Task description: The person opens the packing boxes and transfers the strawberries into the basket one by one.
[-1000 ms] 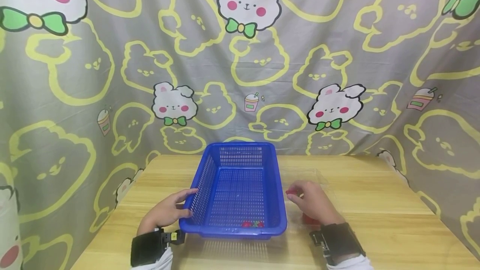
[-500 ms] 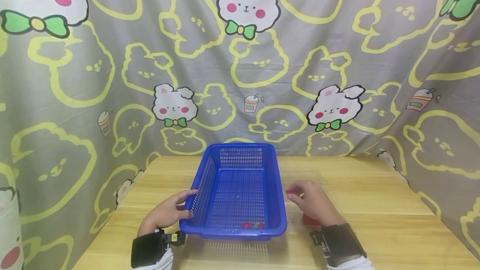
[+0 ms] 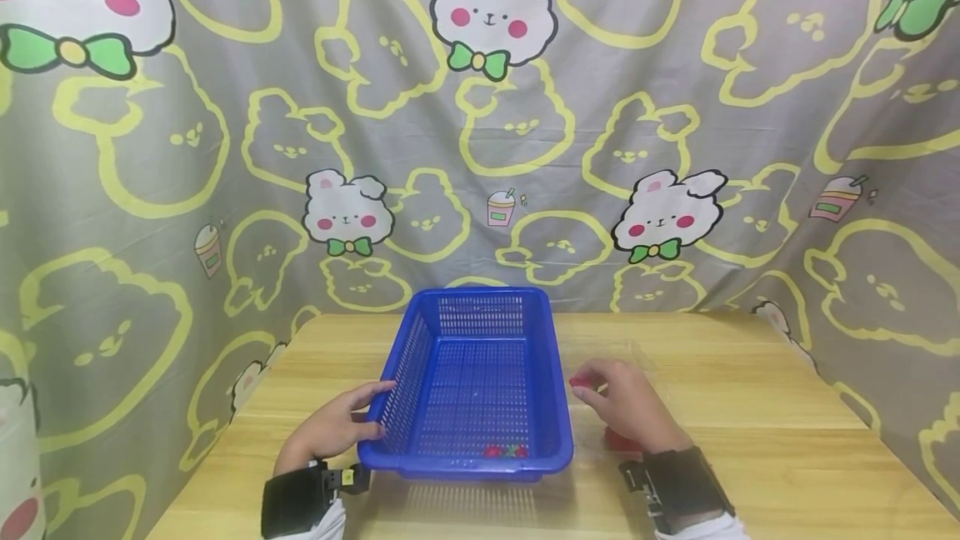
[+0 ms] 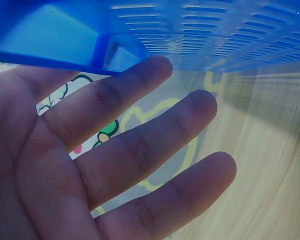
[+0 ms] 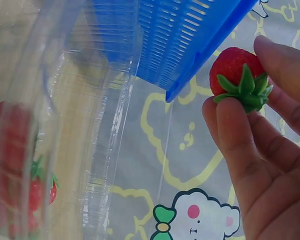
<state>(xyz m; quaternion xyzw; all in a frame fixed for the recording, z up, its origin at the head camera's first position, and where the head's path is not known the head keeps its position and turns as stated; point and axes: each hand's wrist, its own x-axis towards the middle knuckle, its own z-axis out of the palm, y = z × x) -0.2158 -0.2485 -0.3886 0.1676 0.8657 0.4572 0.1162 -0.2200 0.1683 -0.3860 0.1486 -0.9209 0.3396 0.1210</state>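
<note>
A blue plastic basket [image 3: 465,465] with slotted walls stands in the middle of the table. My left hand [image 3: 330,423] is at its left side, index fingertip and thumb on the rim; in the left wrist view the other fingers [image 4: 140,150] stretch out straight below the basket. Right of the basket, my right hand [image 3: 630,411] pinches a strawberry [image 5: 235,67] between thumb and fingers, green leaves toward the palm. Several strawberries [image 3: 492,452] lie inside the basket along its near wall. More strawberries [image 5: 12,130] show through a clear plastic box [image 5: 122,95] under my right hand.
The wooden table [image 3: 765,407] runs back to a grey curtain [image 3: 555,182] printed with bunnies, which hangs at the back and both sides. A white object [image 3: 18,457] with bunny print stands at the left edge. Each wrist wears a black camera strap [image 3: 686,486].
</note>
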